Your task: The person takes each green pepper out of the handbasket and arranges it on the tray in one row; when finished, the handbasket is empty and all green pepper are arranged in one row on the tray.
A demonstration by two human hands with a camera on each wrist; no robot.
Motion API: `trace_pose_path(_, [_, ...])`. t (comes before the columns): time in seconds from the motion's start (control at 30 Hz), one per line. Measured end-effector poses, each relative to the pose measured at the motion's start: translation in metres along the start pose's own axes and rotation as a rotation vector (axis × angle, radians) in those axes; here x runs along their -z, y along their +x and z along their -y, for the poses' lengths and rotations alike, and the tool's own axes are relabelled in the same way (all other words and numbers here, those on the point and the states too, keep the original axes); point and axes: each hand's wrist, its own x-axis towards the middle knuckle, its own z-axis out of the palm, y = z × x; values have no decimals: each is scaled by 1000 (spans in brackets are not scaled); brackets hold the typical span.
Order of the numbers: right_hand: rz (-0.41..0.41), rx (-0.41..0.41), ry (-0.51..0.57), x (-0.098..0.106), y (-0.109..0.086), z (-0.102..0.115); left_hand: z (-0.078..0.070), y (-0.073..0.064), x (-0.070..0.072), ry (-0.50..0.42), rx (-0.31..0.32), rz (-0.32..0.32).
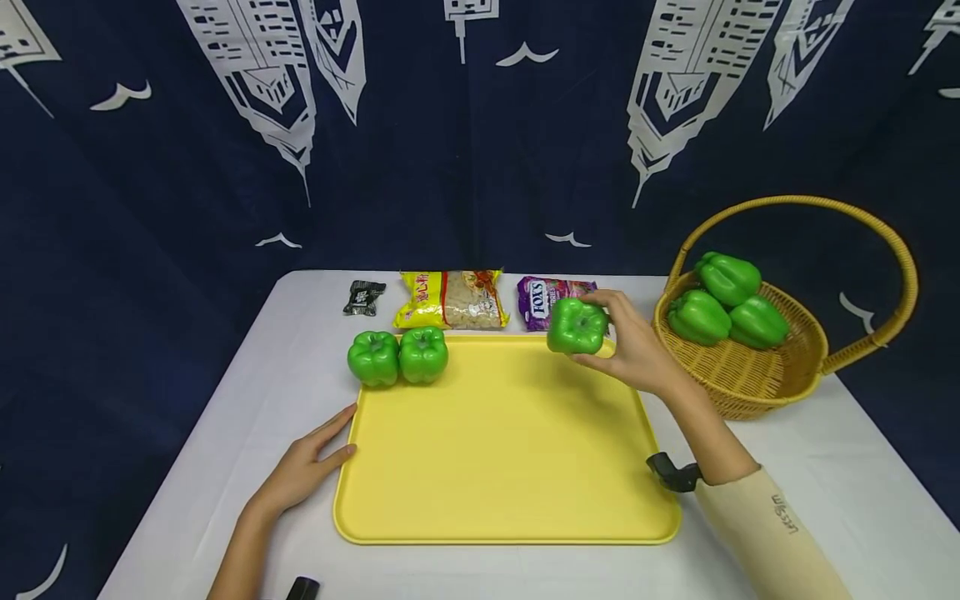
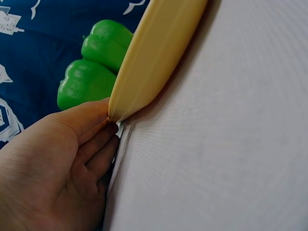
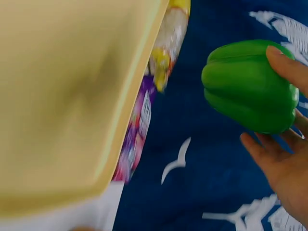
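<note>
Pepper (image 1: pixel 576 326): being held above the tray's (image 1: pixel 495 450) far right part.
Right hand (image 1: pixel 633 346): grip is pinching the pepper between thumb and fingers.
Left hand (image 1: pixel 303 471): unclenched grip is touching the tray's left edge, apparently steadying it.
Paired peppers (image 1: pixel 423 355): sitting together, probably for neat order.

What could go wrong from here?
The right hand holds a glossy green pepper up near the far edge of the yellow tray; it might slip and drop.

The left hand touches the tray's left rim; a shove could roll the two peppers at its far-left corner.

The right forearm runs close by the basket and might bump it.
</note>
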Motion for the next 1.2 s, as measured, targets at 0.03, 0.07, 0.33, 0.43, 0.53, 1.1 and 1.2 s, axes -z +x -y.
trace_pose_path(0.03, [22, 9, 10, -4, 4, 3, 0, 0, 0, 1, -1, 0])
trace_pose_path(0.07, [43, 17, 18, -9, 8, 6, 0, 0, 0, 1, -2, -1])
trace_pose_path(0.33, [181, -2, 63, -46, 31, 21, 1, 0, 1, 8, -1, 7])
trace_pose_path(0.43, [228, -28, 76, -62, 35, 24, 2, 0, 1, 9, -2, 7])
trace_pose_path(0.53, [269, -42, 87, -76, 38, 27, 2, 0, 1, 12, -15, -1])
trace_pose_path(1.1, [339, 20, 88, -115, 52, 36, 1, -1, 1, 2, -15, -4])
trace_pose_path(1.2, [334, 19, 76, -116, 53, 37, 1, 0, 1, 8, -10, -3])
